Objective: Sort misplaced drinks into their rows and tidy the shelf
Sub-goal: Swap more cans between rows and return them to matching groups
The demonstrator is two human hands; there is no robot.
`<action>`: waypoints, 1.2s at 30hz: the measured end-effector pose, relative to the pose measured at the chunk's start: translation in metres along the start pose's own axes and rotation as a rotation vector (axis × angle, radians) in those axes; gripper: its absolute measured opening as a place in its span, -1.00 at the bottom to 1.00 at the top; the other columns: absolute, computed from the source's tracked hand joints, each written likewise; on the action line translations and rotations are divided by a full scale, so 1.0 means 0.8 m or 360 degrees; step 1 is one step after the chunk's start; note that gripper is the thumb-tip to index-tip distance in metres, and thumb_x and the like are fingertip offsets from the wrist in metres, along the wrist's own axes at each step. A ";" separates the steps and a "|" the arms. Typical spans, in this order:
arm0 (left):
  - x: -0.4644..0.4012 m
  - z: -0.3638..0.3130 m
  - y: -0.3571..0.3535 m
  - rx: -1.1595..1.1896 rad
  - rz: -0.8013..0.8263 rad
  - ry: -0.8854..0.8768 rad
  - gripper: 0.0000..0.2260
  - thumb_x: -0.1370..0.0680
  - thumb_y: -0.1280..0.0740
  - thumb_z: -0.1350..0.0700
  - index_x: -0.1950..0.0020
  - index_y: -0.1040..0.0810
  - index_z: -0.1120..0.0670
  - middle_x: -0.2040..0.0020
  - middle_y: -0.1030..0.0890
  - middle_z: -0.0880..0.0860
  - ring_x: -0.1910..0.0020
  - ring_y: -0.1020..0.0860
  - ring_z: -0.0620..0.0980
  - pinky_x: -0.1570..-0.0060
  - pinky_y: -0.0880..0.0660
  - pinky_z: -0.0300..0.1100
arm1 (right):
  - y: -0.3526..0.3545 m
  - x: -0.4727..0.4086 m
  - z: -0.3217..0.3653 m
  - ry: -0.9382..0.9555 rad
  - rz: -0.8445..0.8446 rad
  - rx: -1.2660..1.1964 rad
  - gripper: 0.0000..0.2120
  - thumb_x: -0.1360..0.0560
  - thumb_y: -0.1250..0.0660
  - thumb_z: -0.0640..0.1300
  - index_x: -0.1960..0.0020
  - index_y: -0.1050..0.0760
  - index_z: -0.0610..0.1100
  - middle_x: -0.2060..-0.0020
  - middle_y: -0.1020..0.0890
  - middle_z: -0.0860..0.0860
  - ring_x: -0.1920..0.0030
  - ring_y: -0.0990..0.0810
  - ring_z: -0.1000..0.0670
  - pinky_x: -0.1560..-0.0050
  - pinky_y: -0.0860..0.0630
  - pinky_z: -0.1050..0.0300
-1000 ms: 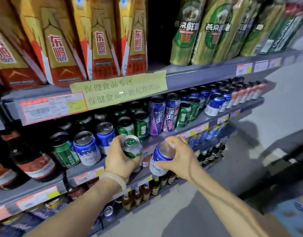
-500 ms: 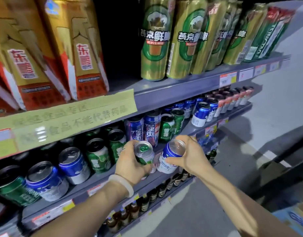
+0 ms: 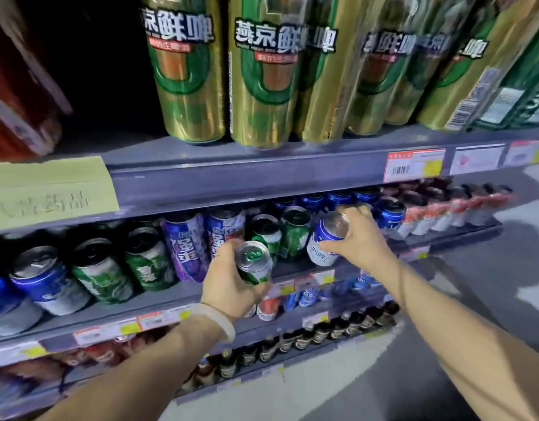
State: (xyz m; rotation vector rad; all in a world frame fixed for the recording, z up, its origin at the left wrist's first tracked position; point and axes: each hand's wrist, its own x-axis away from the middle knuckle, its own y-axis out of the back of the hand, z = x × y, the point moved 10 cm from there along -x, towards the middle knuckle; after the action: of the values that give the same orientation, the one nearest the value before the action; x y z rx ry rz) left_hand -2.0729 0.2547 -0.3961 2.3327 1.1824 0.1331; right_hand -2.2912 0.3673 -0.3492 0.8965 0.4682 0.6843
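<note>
My left hand (image 3: pixel 228 287) grips a green can (image 3: pixel 254 262) in front of the middle shelf (image 3: pixel 158 299), just before the purple cans (image 3: pixel 186 247). My right hand (image 3: pixel 358 241) holds a blue-and-white can (image 3: pixel 326 241) tilted at the shelf's front, beside two green cans (image 3: pixel 294 232) and left of the blue can row (image 3: pixel 390 212). Further left on the same shelf stand mixed green cans (image 3: pixel 102 273) and blue cans (image 3: pixel 44 278).
Tall gold-green beer cans (image 3: pixel 262 71) fill the upper shelf above a grey rail with price tags (image 3: pixel 414 164) and a yellow paper notice (image 3: pixel 46 192). Red-white cans (image 3: pixel 435 214) line the right end. Lower shelves hold small cans and dark bottles (image 3: pixel 323 332). Grey floor lies at right.
The view has shifted right along the shelf and closer. My right hand has carried the blue can up and right to the shelf front near the blue row; my left hand keeps its green can.
</note>
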 end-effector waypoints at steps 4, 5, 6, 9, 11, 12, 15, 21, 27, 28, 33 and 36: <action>0.004 -0.001 0.003 -0.0029 -0.0116 0.0014 -0.40 -0.21 -0.58 0.11 -0.13 -0.34 0.01 -0.01 -0.50 -0.05 -0.02 -0.49 -0.08 -0.02 -0.38 -0.25 | -0.017 -0.035 0.002 0.0097 0.0123 0.0224 -0.39 -0.23 -0.55 -0.06 -0.20 -0.41 -0.19 -0.19 -0.44 -0.19 -0.20 -0.42 -0.15 -0.13 -0.39 0.06; 0.006 0.000 0.005 -0.0025 -0.0143 0.0027 -0.39 -0.21 -0.58 0.11 -0.12 -0.32 -0.03 0.00 -0.50 -0.08 -0.01 -0.48 -0.10 -0.01 -0.37 -0.29 | -0.020 -0.040 -0.001 0.0111 0.0142 0.0232 -0.36 -0.24 -0.54 -0.07 -0.22 -0.38 -0.20 -0.23 -0.40 -0.21 -0.24 -0.39 -0.16 -0.13 -0.36 0.06; 0.008 0.000 0.006 -0.0017 -0.0164 0.0037 -0.38 -0.20 -0.58 0.11 -0.14 -0.32 -0.02 0.00 -0.49 -0.09 -0.01 -0.48 -0.12 0.00 -0.34 -0.35 | -0.025 -0.044 -0.005 0.0103 0.0180 0.0234 -0.33 -0.25 -0.54 -0.08 -0.26 -0.34 -0.21 -0.26 -0.35 -0.22 -0.27 -0.37 -0.18 -0.15 -0.35 0.06; 0.012 0.003 0.010 0.0004 -0.0202 0.0053 -0.33 -0.20 -0.59 0.13 -0.22 -0.34 0.08 -0.05 -0.48 -0.07 -0.04 -0.47 -0.13 -0.01 -0.29 -0.47 | -0.042 -0.053 -0.012 0.0067 0.0332 0.0285 -0.27 -0.30 -0.51 -0.07 -0.34 -0.24 -0.20 -0.31 -0.25 -0.22 -0.28 -0.36 -0.23 -0.18 -0.34 0.04; 0.015 0.004 0.012 -0.0003 -0.0219 0.0046 -0.34 -0.20 -0.59 0.13 -0.20 -0.34 0.05 -0.06 -0.48 -0.06 -0.06 -0.46 -0.13 -0.03 -0.30 -0.46 | -0.050 -0.060 -0.009 0.0094 0.0398 0.0416 -0.28 -0.33 -0.48 -0.05 -0.36 -0.22 -0.19 -0.33 -0.24 -0.22 -0.27 -0.37 -0.25 -0.16 -0.36 0.02; 0.016 0.004 0.013 -0.0020 -0.0227 0.0047 -0.34 -0.20 -0.59 0.12 -0.19 -0.34 0.04 -0.06 -0.48 -0.06 -0.06 -0.46 -0.13 -0.03 -0.30 -0.46 | -0.051 -0.063 -0.007 0.0116 0.0415 0.0494 -0.28 -0.34 -0.48 -0.04 -0.36 -0.22 -0.20 -0.34 -0.25 -0.22 -0.27 -0.37 -0.25 -0.15 -0.37 0.01; 0.022 0.009 0.021 -0.0062 -0.0258 0.0068 -0.33 -0.20 -0.59 0.10 -0.20 -0.33 0.03 -0.05 -0.47 -0.08 -0.05 -0.46 -0.14 -0.04 -0.31 -0.45 | -0.052 -0.066 0.000 0.0154 0.0453 0.0681 -0.27 -0.33 -0.48 0.00 -0.35 -0.23 -0.20 -0.34 -0.28 -0.21 -0.30 -0.34 -0.23 -0.21 -0.39 -0.02; 0.034 0.021 0.052 -0.0115 -0.0315 0.0084 -0.39 -0.20 -0.58 0.07 -0.09 -0.29 -0.10 0.05 -0.43 -0.26 0.01 -0.46 -0.16 0.02 -0.33 -0.37 | -0.028 -0.032 0.093 0.0408 0.0080 0.0292 -0.63 -0.42 -0.36 -0.05 -0.17 -0.45 -0.18 -0.02 -0.59 -0.19 0.10 -0.50 -0.12 0.13 -0.38 0.13; 0.044 0.036 0.092 -0.0144 -0.0358 0.0107 -0.35 -0.21 -0.58 0.08 -0.20 -0.34 0.04 -0.04 -0.47 -0.07 -0.03 -0.44 -0.13 -0.01 -0.33 -0.34 | -0.109 0.018 0.188 0.0477 0.0419 -0.0106 -0.16 -0.19 -0.51 0.19 -0.34 -0.28 -0.08 -0.27 -0.45 -0.10 -0.25 -0.43 -0.13 -0.23 -0.40 0.02; 0.046 0.038 0.098 -0.0149 -0.0362 0.0106 -0.34 -0.21 -0.58 0.08 -0.21 -0.34 0.05 -0.04 -0.46 -0.08 -0.02 -0.44 -0.14 -0.01 -0.31 -0.35 | -0.117 0.016 0.187 0.0403 0.0418 -0.0132 -0.15 -0.16 -0.53 0.19 -0.32 -0.29 -0.09 -0.23 -0.49 -0.10 -0.21 -0.47 -0.13 -0.21 -0.44 0.00; 0.052 0.048 0.121 -0.0141 -0.0376 0.0122 -0.37 -0.22 -0.56 0.10 -0.19 -0.33 0.04 -0.01 -0.44 -0.10 0.00 -0.42 -0.15 0.01 -0.31 -0.34 | -0.139 0.007 0.169 0.0041 0.0380 -0.0136 -0.34 -0.17 -0.54 0.15 -0.15 -0.40 -0.09 -0.02 -0.60 -0.13 -0.08 -0.54 -0.15 -0.10 -0.51 -0.07; 0.056 0.055 0.124 -0.0104 -0.0349 0.0163 -0.35 -0.22 -0.58 0.09 -0.19 -0.31 0.01 -0.01 -0.43 -0.13 0.01 -0.42 -0.17 0.00 -0.31 -0.36 | -0.125 0.018 0.172 0.0085 0.0226 -0.0342 -0.39 -0.14 -0.57 0.05 -0.08 -0.42 -0.10 0.05 -0.63 -0.08 0.00 -0.58 -0.10 -0.03 -0.52 0.02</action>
State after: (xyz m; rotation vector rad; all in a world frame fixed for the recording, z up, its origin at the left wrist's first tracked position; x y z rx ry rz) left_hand -1.9597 0.2236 -0.3923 2.1454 1.4528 0.2121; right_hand -2.1603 0.2577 -0.3583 0.7144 0.3729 0.8732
